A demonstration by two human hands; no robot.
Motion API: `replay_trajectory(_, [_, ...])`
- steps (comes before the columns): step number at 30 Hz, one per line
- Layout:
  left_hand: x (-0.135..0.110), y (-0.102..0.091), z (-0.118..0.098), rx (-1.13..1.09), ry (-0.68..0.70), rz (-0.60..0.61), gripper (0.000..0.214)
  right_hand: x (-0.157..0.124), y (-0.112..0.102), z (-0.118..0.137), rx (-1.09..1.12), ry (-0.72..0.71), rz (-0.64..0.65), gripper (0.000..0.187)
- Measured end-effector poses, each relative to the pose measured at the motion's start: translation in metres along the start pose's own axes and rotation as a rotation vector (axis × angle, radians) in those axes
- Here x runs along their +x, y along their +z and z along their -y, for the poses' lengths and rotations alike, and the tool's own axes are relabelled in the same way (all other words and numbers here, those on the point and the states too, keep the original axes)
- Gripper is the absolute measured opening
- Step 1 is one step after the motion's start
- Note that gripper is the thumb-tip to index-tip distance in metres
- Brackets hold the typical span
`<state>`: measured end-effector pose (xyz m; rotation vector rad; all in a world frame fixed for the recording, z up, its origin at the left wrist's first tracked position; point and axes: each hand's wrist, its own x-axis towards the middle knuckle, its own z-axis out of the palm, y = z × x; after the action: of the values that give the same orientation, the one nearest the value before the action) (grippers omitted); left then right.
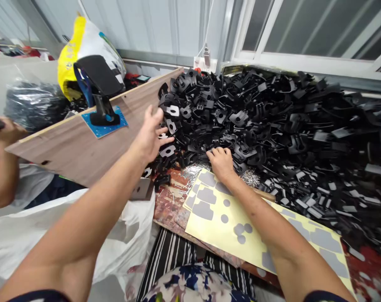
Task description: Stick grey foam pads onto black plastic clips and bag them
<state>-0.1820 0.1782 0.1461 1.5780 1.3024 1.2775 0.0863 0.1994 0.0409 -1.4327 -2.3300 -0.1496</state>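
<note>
My left hand (151, 136) is raised with its fingers spread, by the left edge of a large heap of black plastic parts (209, 109). It holds nothing that I can see. Close to its fingertips lie black pieces with pale grey faces (167, 151). My right hand (221, 162) reaches down to the front of the heap with its fingers curled. Whatever is under those fingertips is hidden. Small metal pins (193, 173) lie scattered beside it. Below my right forearm are yellow backing sheets (209, 222) with grey stickers.
A wooden board (92, 155) slants along the left, bearing a black clip-like part (106, 113) on a blue plate (99, 130). Behind it stands a yellow and white bag (80, 46). Another person's hand (9, 130) is at the far left. White sheeting (64, 218) hangs at front left.
</note>
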Motion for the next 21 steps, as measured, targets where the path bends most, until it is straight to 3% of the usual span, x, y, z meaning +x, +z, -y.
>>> replay_trajectory(2, [-0.025, 0.02, 0.011, -0.234, -0.207, 0.022, 0.064, -0.007, 0.007, 0.005, -0.005, -0.009, -0.006, 0.03])
replay_trajectory(5, [-0.085, 0.063, 0.036, -0.437, -0.48, 0.194, 0.064, -0.025, 0.007, 0.006, 0.01, -0.004, -0.014, 0.033])
replay_trajectory(8, [-0.123, 0.093, 0.052, -0.605, -0.616, 0.229, 0.067, -0.041, 0.0, 0.001, 0.101, 0.007, -0.082, 0.033])
replay_trajectory(11, [-0.131, 0.101, 0.057, -0.651, -0.64, 0.22, 0.06, -0.051, -0.004, -0.004, 0.185, 0.077, -0.164, 0.034])
replay_trajectory(14, [-0.137, 0.103, 0.059, -0.686, -0.682, 0.255, 0.046, -0.052, -0.001, -0.003, 0.182, 0.125, -0.146, 0.032])
replay_trajectory(18, [-0.16, 0.116, 0.065, -0.789, -0.804, 0.383, 0.04, -0.035, 0.01, 0.007, 0.183, 0.136, -0.138, 0.018])
replay_trajectory(21, [-0.168, 0.122, 0.064, -0.865, -0.825, 0.349, 0.043, -0.02, 0.008, 0.011, 0.215, 0.175, -0.144, 0.011])
